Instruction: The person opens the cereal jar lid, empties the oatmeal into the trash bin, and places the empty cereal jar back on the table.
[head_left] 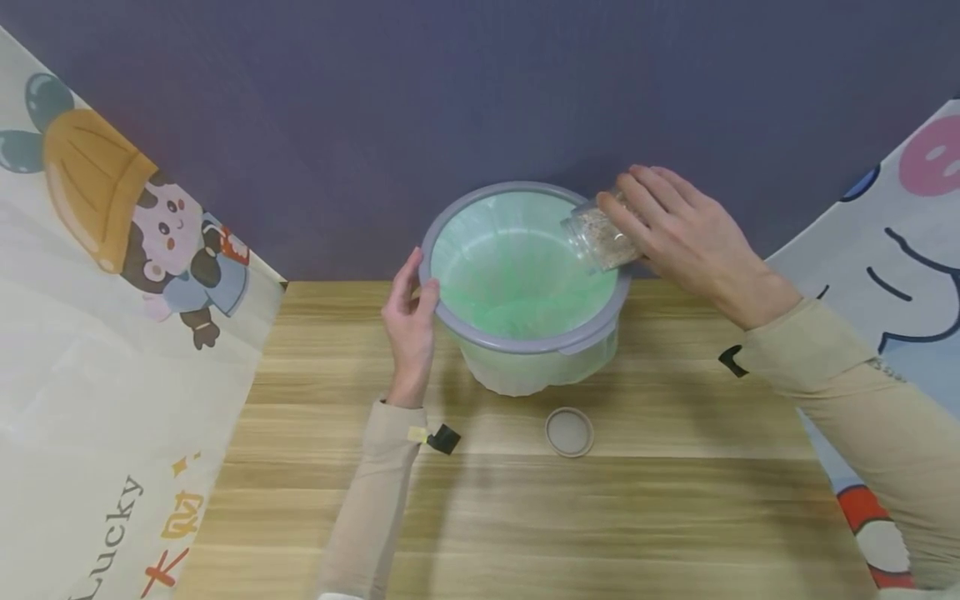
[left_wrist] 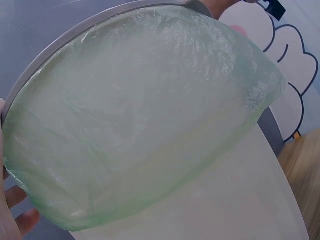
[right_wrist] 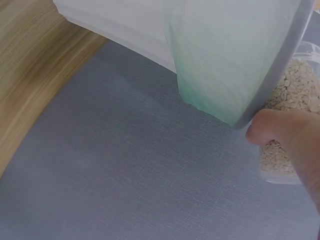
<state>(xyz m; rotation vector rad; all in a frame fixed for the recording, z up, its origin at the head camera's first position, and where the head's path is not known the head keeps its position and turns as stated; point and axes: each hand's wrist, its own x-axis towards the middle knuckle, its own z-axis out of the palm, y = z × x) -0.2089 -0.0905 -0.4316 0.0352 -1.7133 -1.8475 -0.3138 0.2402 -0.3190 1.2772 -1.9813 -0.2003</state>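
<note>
A trash bin (head_left: 577, 343) with a grey rim and a thin green plastic liner (head_left: 510, 267) stands on the table. The right hand (head_left: 678, 221) grips a clear jar (head_left: 596, 236) of pale oat-like flakes (right_wrist: 300, 87), tilted with its mouth over the bin's right rim. In the right wrist view the thumb (right_wrist: 280, 125) presses against the jar's side. At the left rim the left hand (head_left: 410, 321) holds the bin, thumb at the edge. Its bent fingers (left_wrist: 22, 215) show beside the overhanging liner in the left wrist view.
A small round lid (head_left: 569, 432) lies on the wood-grain table (head_left: 675, 517) in front of the bin. Behind rises a dark blue-grey panel (head_left: 360, 125). Printed cartoon sheets flank the table, one at the left (head_left: 75, 375) and one at the right (head_left: 847, 250).
</note>
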